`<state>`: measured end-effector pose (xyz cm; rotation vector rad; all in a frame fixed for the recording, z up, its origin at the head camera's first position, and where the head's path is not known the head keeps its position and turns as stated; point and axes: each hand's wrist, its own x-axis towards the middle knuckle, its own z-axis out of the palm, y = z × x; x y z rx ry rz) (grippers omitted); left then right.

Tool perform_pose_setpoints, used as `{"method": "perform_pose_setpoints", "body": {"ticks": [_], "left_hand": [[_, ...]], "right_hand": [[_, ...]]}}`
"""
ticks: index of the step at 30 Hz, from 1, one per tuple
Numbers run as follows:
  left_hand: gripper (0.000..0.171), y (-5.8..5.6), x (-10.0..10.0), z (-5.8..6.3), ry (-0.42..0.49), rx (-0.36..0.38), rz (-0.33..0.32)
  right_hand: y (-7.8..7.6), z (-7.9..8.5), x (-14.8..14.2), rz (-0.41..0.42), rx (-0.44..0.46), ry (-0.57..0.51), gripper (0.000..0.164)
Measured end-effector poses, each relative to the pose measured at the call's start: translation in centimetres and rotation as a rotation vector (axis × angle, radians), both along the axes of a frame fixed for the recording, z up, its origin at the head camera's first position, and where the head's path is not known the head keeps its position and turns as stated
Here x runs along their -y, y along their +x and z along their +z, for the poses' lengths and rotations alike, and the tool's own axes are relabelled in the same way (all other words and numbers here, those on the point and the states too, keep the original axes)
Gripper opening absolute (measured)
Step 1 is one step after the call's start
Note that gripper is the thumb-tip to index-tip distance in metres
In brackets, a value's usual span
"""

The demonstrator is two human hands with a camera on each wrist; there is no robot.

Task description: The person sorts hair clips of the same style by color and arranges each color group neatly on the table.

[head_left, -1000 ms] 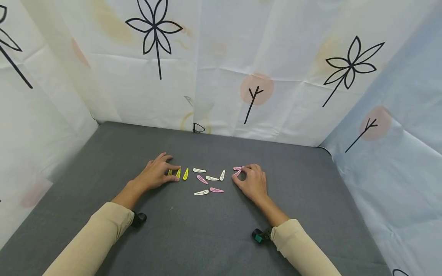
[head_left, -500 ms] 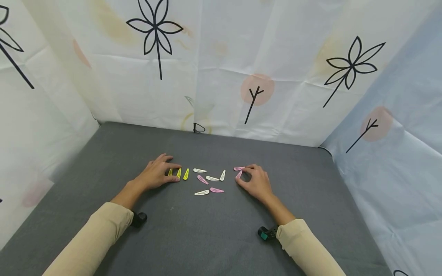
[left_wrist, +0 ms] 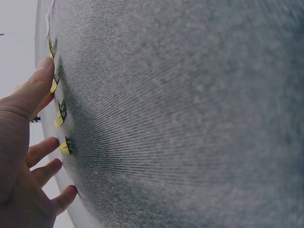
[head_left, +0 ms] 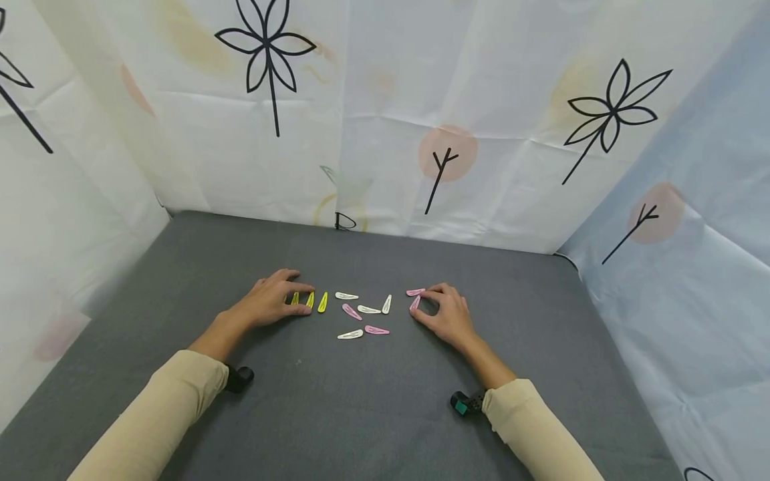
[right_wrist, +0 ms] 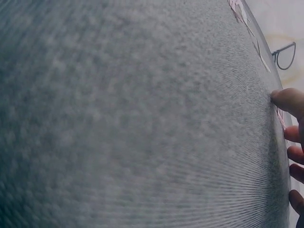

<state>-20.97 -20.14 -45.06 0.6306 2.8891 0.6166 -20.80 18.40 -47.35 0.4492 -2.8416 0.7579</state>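
My left hand (head_left: 275, 299) pinches a yellow snap hair clip (head_left: 310, 300) lengthwise between thumb and index finger, down at the cloth. Another yellow hair clip (head_left: 323, 302) lies just right of it, and one more (head_left: 295, 298) is partly hidden within the hand. In the left wrist view, yellow clips (left_wrist: 59, 118) line up beside the fingers. Over on the right, my right hand (head_left: 444, 314) pinches a pink hair clip (head_left: 415, 302) at its ends. A second pink clip (head_left: 415, 292) sits just beyond it, touching or close to the index finger.
Between the hands lie white clips (head_left: 369, 309) and pink clips (head_left: 351, 312), scattered at different angles. Grey cloth (head_left: 337, 407) covers the table. White patterned curtains (head_left: 385, 100) stand behind and at both sides.
My right hand has shifted slightly right, and the pink clip in its pinch has moved right and turned more upright. The left hand holds its place.
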Motion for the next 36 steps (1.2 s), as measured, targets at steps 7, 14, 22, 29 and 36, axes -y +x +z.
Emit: {"method": "perform_pose_setpoints", "body": {"ticks": [7, 14, 22, 29, 36], "left_hand": [[0.052, -0.2, 0.1, 0.1, 0.009, 0.015, 0.005], [0.050, -0.2, -0.7, 0.2, 0.031, -0.047, -0.015], [0.046, 0.4, -3.4, 0.1, 0.063, -0.148, -0.111], [0.045, 0.7, -5.3, 0.1, 0.067, -0.186, -0.171], [0.045, 0.8, -5.8, 0.1, 0.025, -0.150, -0.174]], "right_hand": [[0.1, 0.1, 0.0, 0.015, -0.006, -0.005, 0.047], [0.1, 0.1, 0.0, 0.022, -0.007, -0.017, 0.047], [0.1, 0.0, 0.0, 0.024, -0.018, -0.012, 0.048], [0.2, 0.0, -0.1, 0.025, -0.012, -0.017, 0.048], [0.2, 0.0, -0.1, 0.021, -0.012, -0.016, 0.048]]}}
